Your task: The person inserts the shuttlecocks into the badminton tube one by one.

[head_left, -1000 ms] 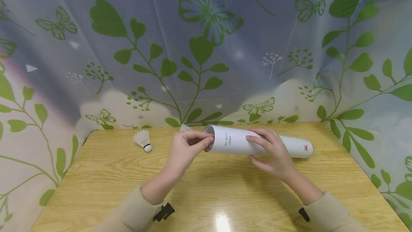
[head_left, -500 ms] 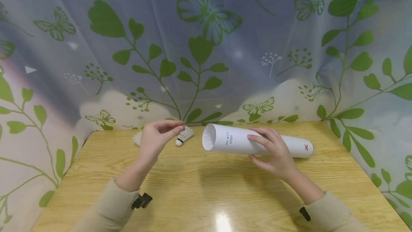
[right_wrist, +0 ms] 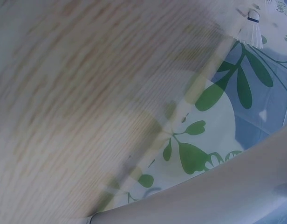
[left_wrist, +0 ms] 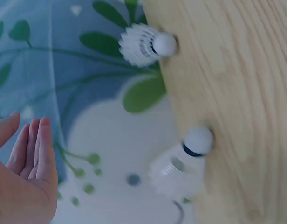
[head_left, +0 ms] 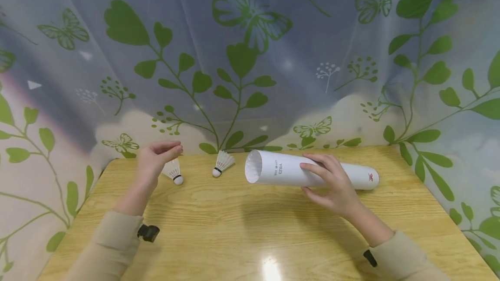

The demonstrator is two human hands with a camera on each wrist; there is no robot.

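My right hand (head_left: 333,187) grips a white shuttlecock tube (head_left: 287,169) from above, fingers over the far side and thumb on the near side. The tube lies on its side, its uncovered mouth facing left and tipped slightly up; its depths are hidden. Two white feather shuttlecocks stand to its left, corks toward me: one (head_left: 223,164) near the mouth, another (head_left: 174,173) farther left. My left hand (head_left: 152,164) hovers by the farther one, covering part of its feathers. In the left wrist view that hand (left_wrist: 29,172) is empty, thumb apart from the lightly bent fingers.
The wooden table (head_left: 218,229) ends at a patterned curtain (head_left: 250,99) close behind the shuttlecocks and tube. Black wrist straps (head_left: 148,232) show at the sleeves. In the right wrist view the tube (right_wrist: 204,198) crosses the lower right.
My left hand has withdrawn from the tube's mouth and moved left past the nearer shuttlecock to the farther one. My right hand and the tube have stayed nearly still.
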